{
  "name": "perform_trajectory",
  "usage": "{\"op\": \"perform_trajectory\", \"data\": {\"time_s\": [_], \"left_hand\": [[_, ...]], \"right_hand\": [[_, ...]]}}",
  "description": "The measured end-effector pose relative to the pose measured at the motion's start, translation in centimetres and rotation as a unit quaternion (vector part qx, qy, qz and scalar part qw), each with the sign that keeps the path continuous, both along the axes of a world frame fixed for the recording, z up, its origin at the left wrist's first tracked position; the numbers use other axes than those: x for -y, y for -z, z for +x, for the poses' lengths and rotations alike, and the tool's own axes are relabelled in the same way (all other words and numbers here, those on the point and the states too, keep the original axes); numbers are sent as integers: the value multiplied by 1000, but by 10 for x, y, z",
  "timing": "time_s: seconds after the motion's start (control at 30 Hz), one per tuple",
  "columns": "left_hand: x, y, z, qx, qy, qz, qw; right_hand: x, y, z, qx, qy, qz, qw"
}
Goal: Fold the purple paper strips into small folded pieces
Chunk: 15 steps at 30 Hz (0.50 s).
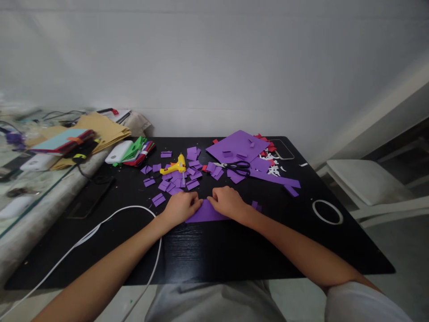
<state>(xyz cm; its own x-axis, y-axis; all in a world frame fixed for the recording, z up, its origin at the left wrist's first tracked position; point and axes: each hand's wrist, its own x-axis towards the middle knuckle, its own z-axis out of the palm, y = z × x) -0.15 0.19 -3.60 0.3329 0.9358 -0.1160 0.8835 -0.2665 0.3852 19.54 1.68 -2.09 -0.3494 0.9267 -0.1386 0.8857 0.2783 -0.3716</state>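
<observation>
Between my two hands lies a strip of purple paper (207,213) on the black table, close to its front part. My left hand (182,206) is closed, thumb and fingers pinching the left part of the paper's far edge. My right hand (229,202) grips the same edge a little to the right, its fingers curled. Just beyond the hands are many small folded purple paper pieces (158,199), with a yellow hot glue gun (174,166) lying among them. Black-handled scissors (236,167) rest to the right, partly on purple paper.
A large purple sheet (234,145) lies at the back, near white paper scraps (275,170). A white cable (129,207) loops across the left side under my left forearm. Folded coloured papers (136,151) sit at the back left. A white chair (355,183) stands at the right.
</observation>
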Motion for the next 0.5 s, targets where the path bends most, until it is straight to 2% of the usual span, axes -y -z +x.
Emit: {"op": "perform_trajectory", "data": {"time_s": [0.13,0.5], "left_hand": [[2,0,0,-10,3,13,1000],[1,-4,2,-26,-2,0,1000]], "right_hand": [[-3,-3,11,23,13,-15,1000],[-5,-15,65,63,49,-69,994]]}}
